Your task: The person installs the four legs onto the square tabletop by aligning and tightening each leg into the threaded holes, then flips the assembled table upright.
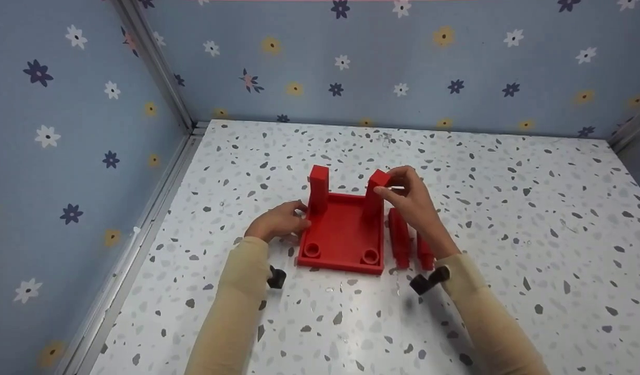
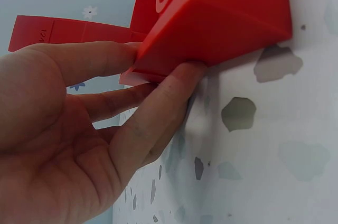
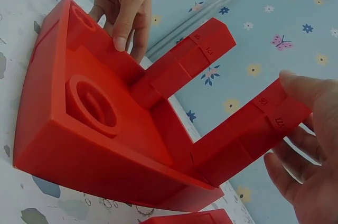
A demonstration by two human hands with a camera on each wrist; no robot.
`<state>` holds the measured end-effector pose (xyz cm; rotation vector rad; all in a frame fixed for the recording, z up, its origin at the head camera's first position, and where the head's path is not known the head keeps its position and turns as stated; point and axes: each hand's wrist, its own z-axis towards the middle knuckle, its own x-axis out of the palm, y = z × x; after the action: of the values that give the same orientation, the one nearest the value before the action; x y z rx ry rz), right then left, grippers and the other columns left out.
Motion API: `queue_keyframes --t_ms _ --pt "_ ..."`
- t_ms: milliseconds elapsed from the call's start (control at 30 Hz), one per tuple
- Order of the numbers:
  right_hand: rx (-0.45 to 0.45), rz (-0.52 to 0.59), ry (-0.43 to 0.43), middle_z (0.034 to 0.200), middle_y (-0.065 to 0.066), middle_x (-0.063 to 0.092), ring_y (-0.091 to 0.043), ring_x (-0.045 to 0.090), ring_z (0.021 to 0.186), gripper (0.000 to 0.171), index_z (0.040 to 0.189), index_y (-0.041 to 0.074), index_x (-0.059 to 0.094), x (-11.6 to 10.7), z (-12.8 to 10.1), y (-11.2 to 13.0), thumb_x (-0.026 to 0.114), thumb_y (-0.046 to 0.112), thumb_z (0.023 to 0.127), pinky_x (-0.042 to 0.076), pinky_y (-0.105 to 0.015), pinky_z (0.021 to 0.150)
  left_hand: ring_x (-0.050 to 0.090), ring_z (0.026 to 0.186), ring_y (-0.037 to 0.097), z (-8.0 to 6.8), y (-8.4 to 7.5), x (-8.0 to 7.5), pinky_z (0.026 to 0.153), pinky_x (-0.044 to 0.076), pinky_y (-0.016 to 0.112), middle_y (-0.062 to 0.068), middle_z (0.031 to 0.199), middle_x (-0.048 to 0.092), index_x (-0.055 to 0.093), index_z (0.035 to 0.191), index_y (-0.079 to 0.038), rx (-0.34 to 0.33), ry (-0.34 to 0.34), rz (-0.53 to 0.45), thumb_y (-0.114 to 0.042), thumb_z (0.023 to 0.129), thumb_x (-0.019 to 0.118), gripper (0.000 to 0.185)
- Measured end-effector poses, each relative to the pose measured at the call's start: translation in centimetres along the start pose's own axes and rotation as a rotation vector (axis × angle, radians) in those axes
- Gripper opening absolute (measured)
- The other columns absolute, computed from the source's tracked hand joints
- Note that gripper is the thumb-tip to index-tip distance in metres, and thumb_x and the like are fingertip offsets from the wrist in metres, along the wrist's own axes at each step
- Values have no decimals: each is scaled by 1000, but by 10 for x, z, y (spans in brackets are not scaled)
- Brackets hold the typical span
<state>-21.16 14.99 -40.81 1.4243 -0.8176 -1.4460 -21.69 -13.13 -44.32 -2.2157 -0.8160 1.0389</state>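
Observation:
A red square base (image 1: pixel 343 237) lies on the speckled table, with two round sockets at its near corners. Two red posts stand upright at its far corners. My left hand (image 1: pixel 280 221) grips the base's left wall, fingers over the rim (image 3: pixel 124 2), pressing its lower edge (image 2: pixel 174 86). My right hand (image 1: pixel 403 190) pinches the top of the right post (image 1: pixel 376 192) between thumb and fingers (image 3: pixel 306 145). The left post (image 1: pixel 318 187) stands free. In the wrist views the base (image 2: pixel 222 18) (image 3: pixel 79 129) fills much of the frame.
Two loose red posts (image 1: pixel 399 237) (image 1: pixel 425 252) lie on the table just right of the base, under my right forearm. Blue flowered walls (image 1: pixel 351 67) close in the back and left side, with a metal rail (image 1: pixel 158 208) along the left edge.

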Motion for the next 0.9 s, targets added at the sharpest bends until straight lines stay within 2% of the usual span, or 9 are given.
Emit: queue_keyframes --t_ms 133,267,400,567,700,900 --pt "3 52 17 128 -8 55 -23 53 118 50 131 9 46 -2 8 -15 65 30 91 43 -40 104 61 96 20 0 0 0 84 47 33 10 115 59 48 133 -15 2 1 3 -23 92 58 43" --pt "-38 135 43 132 -5 54 -19 53 121 43 133 13 50 -4 13 -23 56 35 96 39 -41 108 61 98 21 0 0 0 87 47 34 9 116 59 47 134 -16 -9 -1 -2 -23 92 58 43" --pt "-67 240 103 136 -8 53 -20 52 122 39 135 12 51 -5 17 -25 50 27 99 34 -44 111 61 99 21 -1 -1 0 87 48 35 9 116 59 47 134 -16 -23 -1 -13 -23 92 59 44" --pt "-25 321 152 137 -10 52 -20 52 123 38 137 10 50 -5 20 -27 44 19 101 33 -41 113 62 98 21 1 0 1 84 51 33 9 117 59 47 134 -16 -26 6 -25 -23 92 59 44" --pt "-8 347 159 133 -10 53 -21 52 121 37 136 8 51 -5 20 -26 44 19 101 35 -39 112 62 98 21 1 0 0 81 53 32 10 118 58 46 134 -15 -19 13 -36 -22 92 58 44" --pt "-28 341 148 123 -10 57 -23 54 112 37 131 7 52 -5 17 -25 54 22 97 39 -38 107 61 100 21 1 1 1 81 54 31 11 118 58 47 133 -13 9 22 -54 -19 92 57 43"
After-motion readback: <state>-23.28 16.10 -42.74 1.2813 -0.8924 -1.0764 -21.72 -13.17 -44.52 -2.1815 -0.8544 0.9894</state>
